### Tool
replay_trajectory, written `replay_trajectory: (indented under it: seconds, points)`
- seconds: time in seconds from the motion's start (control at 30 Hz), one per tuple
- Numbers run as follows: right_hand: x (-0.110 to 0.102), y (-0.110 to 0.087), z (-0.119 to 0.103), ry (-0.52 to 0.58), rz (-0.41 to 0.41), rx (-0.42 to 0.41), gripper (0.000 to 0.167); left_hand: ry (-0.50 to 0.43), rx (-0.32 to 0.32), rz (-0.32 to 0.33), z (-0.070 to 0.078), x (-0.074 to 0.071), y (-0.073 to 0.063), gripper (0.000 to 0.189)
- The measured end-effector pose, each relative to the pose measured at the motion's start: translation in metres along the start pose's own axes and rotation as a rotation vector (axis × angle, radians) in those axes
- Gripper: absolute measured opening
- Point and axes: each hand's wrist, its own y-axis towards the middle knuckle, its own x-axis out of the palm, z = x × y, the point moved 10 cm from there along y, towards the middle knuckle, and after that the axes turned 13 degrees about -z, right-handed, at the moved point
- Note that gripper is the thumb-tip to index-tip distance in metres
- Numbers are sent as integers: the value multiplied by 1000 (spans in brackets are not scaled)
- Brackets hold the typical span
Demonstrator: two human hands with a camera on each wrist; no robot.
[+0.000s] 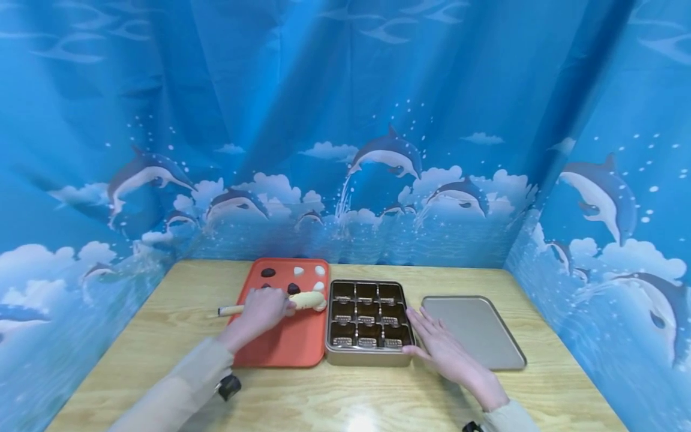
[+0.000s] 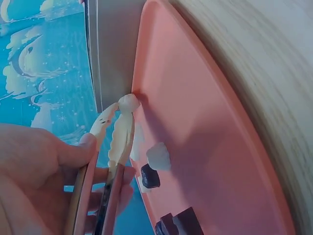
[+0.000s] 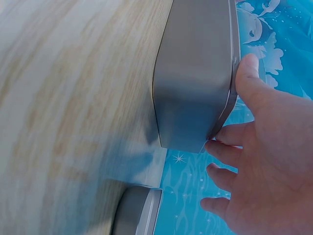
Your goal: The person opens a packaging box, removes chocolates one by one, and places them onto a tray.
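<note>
My left hand [image 1: 263,312] holds a pair of tongs [image 2: 120,139] with cream-coloured tips over the red tray [image 1: 286,354]. Between the tips is a white chocolate-like piece [image 2: 128,103], near the tray's right edge beside the tin. Several white pieces [image 2: 159,156] and dark brown pieces [image 2: 150,176] lie on the tray. Right of the tray stands a metal tin [image 1: 369,359] with a brown divided insert [image 1: 367,312] whose compartments show nothing in them. My right hand [image 1: 445,354], fingers extended, rests against the tin's right rim.
A flat metal lid [image 1: 475,330] lies on the wooden table [image 1: 302,399] to the right of the tin. Behind and beside the table hangs a blue curtain [image 1: 302,90] printed with dolphins.
</note>
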Motion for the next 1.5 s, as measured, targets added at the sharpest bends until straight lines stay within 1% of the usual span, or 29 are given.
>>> replay_trajectory:
  seconds: [0.07, 0.17, 0.23, 0.37, 0.47, 0.53, 0.57, 0.67, 0.73, 0.83, 0.93, 1.03, 1.13, 1.27, 1.5]
  points:
    - [-1, 0, -1, -1, 7, 0, 76, -16, -14, -32, -1, 2, -1, 31]
    - [-2, 0, -1, 3, 16, -3, 76, 16, -38, -64, -2, 3, -3, 26]
    - [-3, 1, -2, 4, 19, -8, 76, 57, -52, -69, -1, 2, -4, 26]
    - [-3, 2, -4, 4, 18, -15, 77, 119, -76, -77, -1, 1, -6, 32]
    - [-1, 3, -4, 0, 12, -14, 77, 141, -76, -58, 0, -1, -8, 32]
    - [-1, 3, -4, 1, 10, -14, 77, 155, -60, -19, 1, -4, -10, 32]
    - [0, 3, -4, 3, 8, -13, 77, 166, -47, 11, 3, -6, -12, 32]
    - [0, 3, -4, 3, 10, -16, 77, 203, 3, 133, 7, -15, -18, 34]
    - [0, 4, -4, -2, 9, -15, 77, 206, 36, 222, 9, -20, -24, 36]
    - [1, 5, -4, -1, 9, -17, 77, 166, 65, 306, 9, -25, -31, 38]
    - [2, 5, -4, -1, 8, -18, 77, 108, 67, 338, 6, -24, -35, 43]
    - [2, 6, -3, -2, 9, -15, 77, 56, 40, 342, -2, -23, -37, 47]
    - [2, 6, -2, -2, 10, -12, 78, 0, -4, 330, -16, -22, -37, 53]
    - [3, 5, -1, 1, 9, -3, 78, -60, -56, 331, -38, -23, -41, 59]
    - [0, 1, 0, 11, 16, 8, 77, -133, -166, 331, -80, -23, -56, 63]
